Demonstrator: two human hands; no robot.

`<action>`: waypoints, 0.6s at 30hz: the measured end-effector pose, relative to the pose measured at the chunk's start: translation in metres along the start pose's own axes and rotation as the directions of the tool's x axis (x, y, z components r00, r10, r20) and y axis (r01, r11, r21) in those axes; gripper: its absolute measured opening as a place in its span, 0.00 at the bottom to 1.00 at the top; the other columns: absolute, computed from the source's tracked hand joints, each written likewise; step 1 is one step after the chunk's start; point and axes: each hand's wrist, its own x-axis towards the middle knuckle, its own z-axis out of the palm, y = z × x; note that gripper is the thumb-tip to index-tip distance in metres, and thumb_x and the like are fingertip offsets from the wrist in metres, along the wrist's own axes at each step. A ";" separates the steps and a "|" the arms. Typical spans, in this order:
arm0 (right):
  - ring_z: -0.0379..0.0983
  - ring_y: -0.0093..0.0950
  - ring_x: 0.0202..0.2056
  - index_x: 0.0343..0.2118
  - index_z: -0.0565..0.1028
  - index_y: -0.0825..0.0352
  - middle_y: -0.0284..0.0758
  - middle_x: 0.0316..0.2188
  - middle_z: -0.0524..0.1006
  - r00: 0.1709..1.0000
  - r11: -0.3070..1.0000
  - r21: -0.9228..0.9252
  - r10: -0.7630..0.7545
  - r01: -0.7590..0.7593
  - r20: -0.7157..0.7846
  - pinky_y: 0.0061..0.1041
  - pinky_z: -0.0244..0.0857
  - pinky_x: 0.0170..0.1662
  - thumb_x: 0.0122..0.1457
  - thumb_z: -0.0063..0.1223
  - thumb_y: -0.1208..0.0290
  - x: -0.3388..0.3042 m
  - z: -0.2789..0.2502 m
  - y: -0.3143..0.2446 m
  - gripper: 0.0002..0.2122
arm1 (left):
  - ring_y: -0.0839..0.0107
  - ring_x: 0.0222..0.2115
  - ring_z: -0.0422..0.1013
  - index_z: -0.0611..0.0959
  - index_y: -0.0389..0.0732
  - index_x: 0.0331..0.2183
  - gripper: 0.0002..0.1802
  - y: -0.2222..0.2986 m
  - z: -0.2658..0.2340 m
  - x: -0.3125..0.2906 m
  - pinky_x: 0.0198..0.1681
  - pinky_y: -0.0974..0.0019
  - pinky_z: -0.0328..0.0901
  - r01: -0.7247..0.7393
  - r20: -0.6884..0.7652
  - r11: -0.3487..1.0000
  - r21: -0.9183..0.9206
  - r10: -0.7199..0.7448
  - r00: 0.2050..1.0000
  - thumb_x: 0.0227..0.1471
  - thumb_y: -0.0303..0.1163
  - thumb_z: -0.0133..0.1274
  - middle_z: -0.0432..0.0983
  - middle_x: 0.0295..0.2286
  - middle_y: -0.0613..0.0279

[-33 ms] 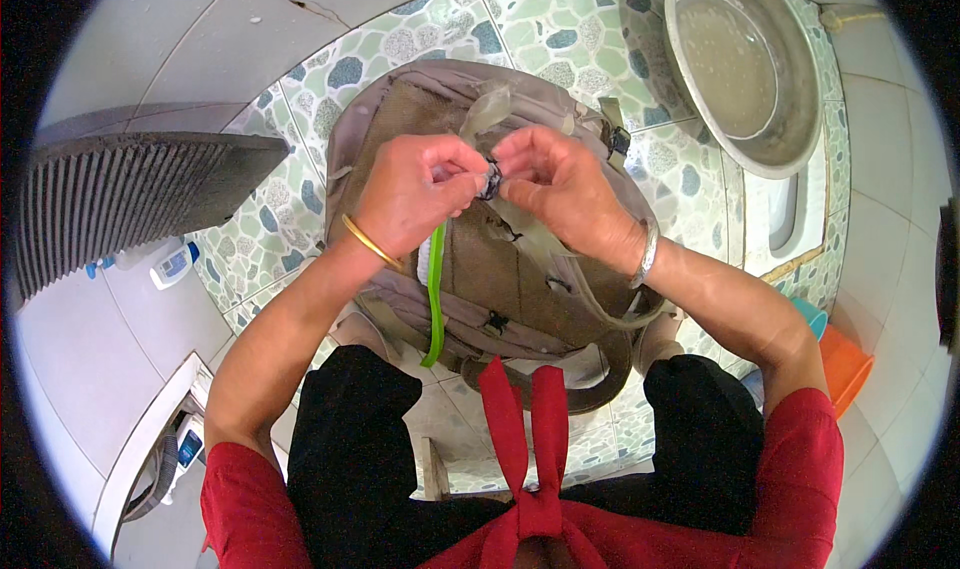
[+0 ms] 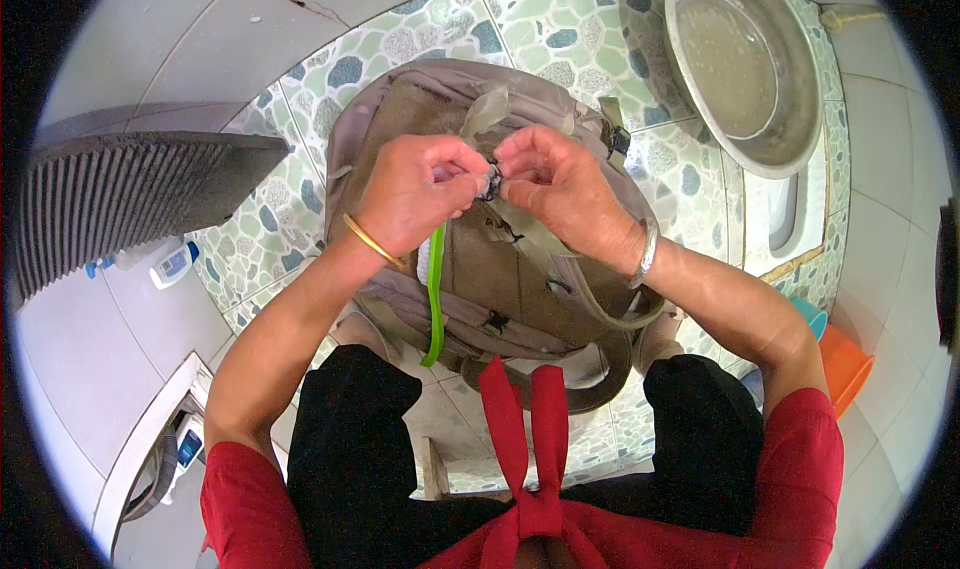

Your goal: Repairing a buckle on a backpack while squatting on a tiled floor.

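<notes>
A brownish-grey backpack (image 2: 500,279) lies wet on the floor between my feet. Above it, my left hand (image 2: 420,191) and my right hand (image 2: 560,184) meet, fingertips pinching a small dark buckle (image 2: 489,182) with whitish suds on it. Pale straps hang from there and trail over the bag to the right. Just below my left hand shows a bright green handle (image 2: 433,314) with white bristles beside it, apparently a brush. Its upper end is hidden by that hand, so I cannot tell whether the hand also holds it. Another black buckle (image 2: 619,142) sits at the bag's far right edge.
A metal basin (image 2: 735,69) of cloudy water stands at the far right, by a white floor fixture (image 2: 785,214). At left are a dark ribbed board (image 2: 140,194) and a white-blue bottle (image 2: 173,266). An orange container (image 2: 845,369) is beside my right elbow.
</notes>
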 end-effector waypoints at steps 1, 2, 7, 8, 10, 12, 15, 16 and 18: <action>0.68 0.19 0.29 0.36 0.68 0.68 0.31 0.27 0.72 1.000 0.999 -0.041 -0.008 0.007 -0.014 0.18 0.65 0.33 0.46 0.52 0.83 -0.001 0.000 0.000 0.13 | 0.82 0.18 0.67 0.77 0.34 0.28 0.05 -0.001 0.001 0.000 0.21 0.77 0.62 0.001 0.000 1.000 0.000 -0.001 1.000 0.45 0.24 0.52 0.72 0.19 0.67; 0.68 0.19 0.29 0.36 0.68 0.68 0.31 0.27 0.72 1.000 0.999 -0.042 -0.007 0.007 -0.013 0.18 0.65 0.33 0.46 0.52 0.83 -0.001 0.000 0.000 0.13 | 0.82 0.18 0.67 0.77 0.34 0.28 0.04 -0.002 0.002 0.001 0.21 0.77 0.63 -0.020 -0.009 0.999 -0.026 0.020 1.000 0.45 0.24 0.52 0.72 0.19 0.67; 0.66 0.15 0.26 0.31 0.71 0.68 0.28 0.24 0.72 0.997 0.952 -0.295 -0.082 0.081 0.008 0.16 0.62 0.30 0.48 0.55 0.80 0.006 -0.006 0.010 0.07 | 0.81 0.18 0.68 0.77 0.34 0.27 0.04 -0.009 0.005 0.006 0.22 0.76 0.64 -0.006 -0.079 1.000 -0.006 0.006 0.997 0.45 0.24 0.52 0.72 0.19 0.67; 0.66 0.15 0.26 0.31 0.71 0.68 0.28 0.24 0.72 0.997 0.952 -0.295 -0.082 0.081 0.007 0.16 0.62 0.30 0.48 0.55 0.80 0.005 -0.008 0.012 0.07 | 0.81 0.18 0.68 0.77 0.35 0.27 0.03 -0.013 0.005 0.007 0.22 0.76 0.64 0.003 -0.062 1.000 -0.026 -0.004 0.998 0.45 0.24 0.52 0.72 0.19 0.67; 0.66 0.15 0.25 0.26 0.73 0.69 0.29 0.22 0.73 0.999 0.891 -0.452 0.049 -0.042 0.005 0.17 0.62 0.28 0.49 0.56 0.77 0.005 -0.009 0.010 0.04 | 0.81 0.19 0.68 0.77 0.35 0.27 0.03 -0.019 0.005 0.008 0.22 0.76 0.65 0.014 -0.047 0.999 -0.045 -0.017 0.999 0.45 0.24 0.52 0.72 0.19 0.67; 0.66 0.16 0.25 0.25 0.73 0.70 0.29 0.22 0.73 0.998 0.885 -0.463 0.065 -0.049 0.020 0.17 0.62 0.28 0.49 0.56 0.77 0.003 -0.008 0.009 0.04 | 0.81 0.19 0.68 0.77 0.35 0.27 0.03 -0.022 0.007 0.008 0.22 0.76 0.65 0.034 -0.010 0.998 -0.050 -0.034 0.999 0.45 0.24 0.51 0.72 0.19 0.67; 0.67 0.16 0.26 0.27 0.73 0.70 0.30 0.22 0.74 0.993 0.893 -0.443 0.109 -0.076 0.050 0.18 0.62 0.29 0.50 0.55 0.76 0.003 -0.009 0.015 0.04 | 0.81 0.19 0.68 0.77 0.35 0.27 0.03 -0.026 0.011 0.009 0.22 0.76 0.65 0.063 -0.013 0.993 -0.096 -0.064 0.998 0.45 0.24 0.52 0.71 0.19 0.67; 0.68 0.16 0.27 0.29 0.73 0.70 0.30 0.23 0.74 0.988 0.906 -0.413 0.136 -0.096 0.069 0.18 0.63 0.30 0.50 0.55 0.76 0.004 -0.009 0.019 0.05 | 0.81 0.19 0.68 0.77 0.35 0.27 0.03 -0.026 0.012 0.009 0.22 0.76 0.65 0.062 -0.011 0.993 -0.096 -0.063 0.998 0.45 0.24 0.52 0.71 0.19 0.67; 0.68 0.16 0.28 0.32 0.72 0.70 0.30 0.24 0.74 0.980 0.945 -0.286 0.187 -0.161 0.065 0.18 0.63 0.31 0.50 0.55 0.77 0.005 -0.006 0.023 0.07 | 0.81 0.18 0.67 0.77 0.35 0.26 0.03 -0.026 0.012 0.009 0.21 0.76 0.64 0.076 -0.016 0.993 -0.096 -0.077 0.997 0.45 0.24 0.52 0.71 0.19 0.66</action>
